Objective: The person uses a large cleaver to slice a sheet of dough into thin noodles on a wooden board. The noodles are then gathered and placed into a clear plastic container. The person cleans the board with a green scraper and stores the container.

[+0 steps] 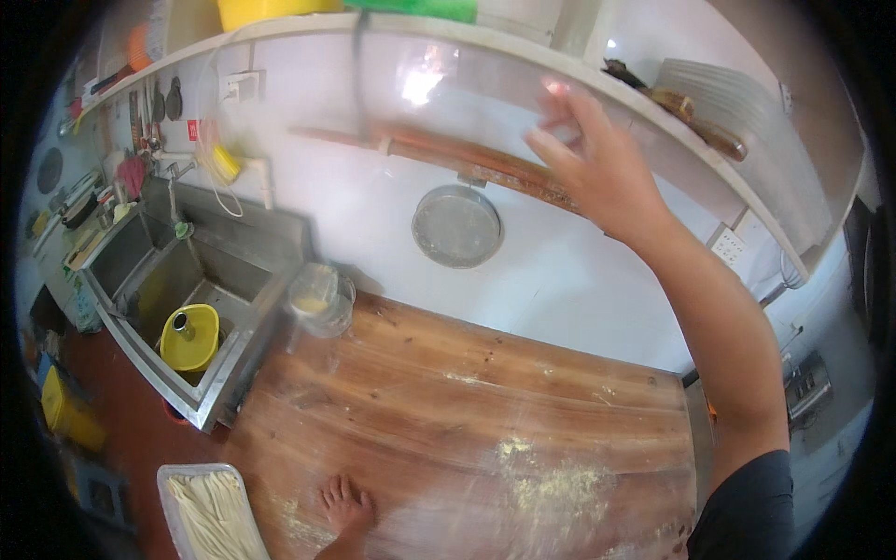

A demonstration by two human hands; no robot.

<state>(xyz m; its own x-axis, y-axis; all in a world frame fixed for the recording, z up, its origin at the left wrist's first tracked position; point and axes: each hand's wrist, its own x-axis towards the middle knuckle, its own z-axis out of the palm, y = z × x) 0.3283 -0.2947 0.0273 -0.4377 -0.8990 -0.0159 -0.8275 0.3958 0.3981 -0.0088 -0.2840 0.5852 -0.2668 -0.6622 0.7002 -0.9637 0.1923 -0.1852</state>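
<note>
My right hand [595, 161] is raised at the upper right, blurred, in front of a long reddish-brown wooden rod [483, 164] along the wall. Its fingers are apart, and I cannot tell whether it touches the rod. My left hand [346, 504] rests on the wooden worktop [420, 392] near its front, fingers spread, holding nothing. To the left of it stands a tray [164, 483] of pale dough strips [213, 514]. Yellowish flour [560, 486] lies scattered on the worktop. A round metal pan [457, 226] hangs on the wall below the rod.
A steel sink [259, 287] with a yellow basin [199, 350] in it adjoins the worktop's left side. Between them stands a clear container [325, 315]. Above runs a shelf [518, 45] with a translucent ridged bin [756, 126] on it. A wall socket [728, 245] sits at right.
</note>
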